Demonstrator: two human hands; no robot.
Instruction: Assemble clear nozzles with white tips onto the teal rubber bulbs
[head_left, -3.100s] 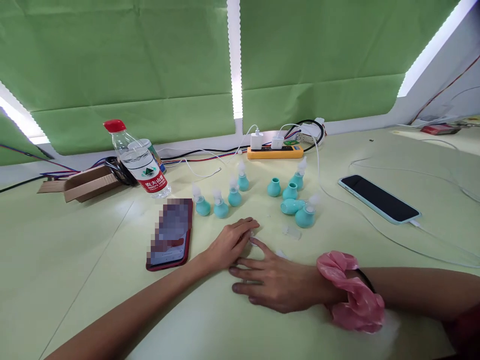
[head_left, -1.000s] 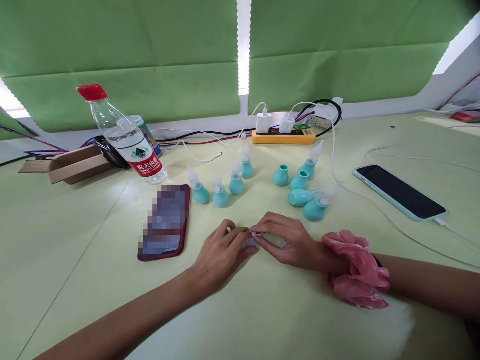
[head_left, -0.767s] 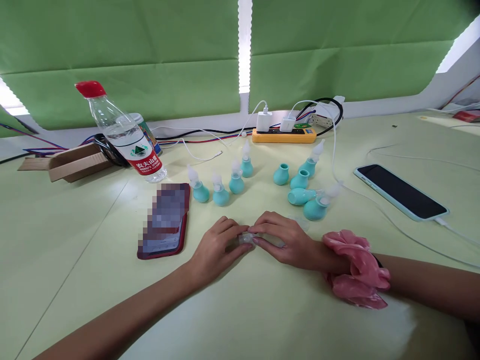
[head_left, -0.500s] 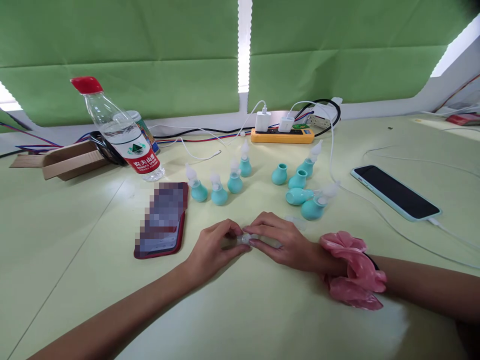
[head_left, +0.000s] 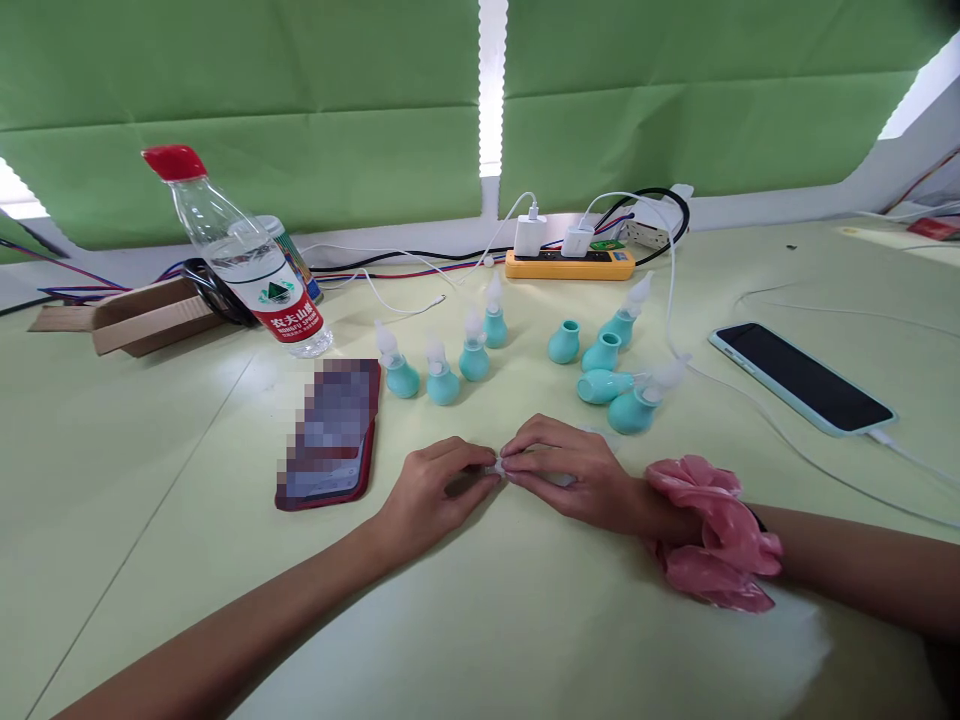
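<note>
The left hand [head_left: 427, 492] and right hand [head_left: 577, 472] rest on the table [head_left: 150, 480]. Their fingers pinch one small clear piece [head_left: 498, 466] between them. Teal bulbs [head_left: 442, 384] stand just behind. A red phone [head_left: 334, 435] lies near the left hand, with wide table beyond it.

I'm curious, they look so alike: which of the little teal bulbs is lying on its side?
The teal bulb in the right-hand cluster, just behind the white-tipped bulb nearest the right hand. Every other one stands upright.
</note>
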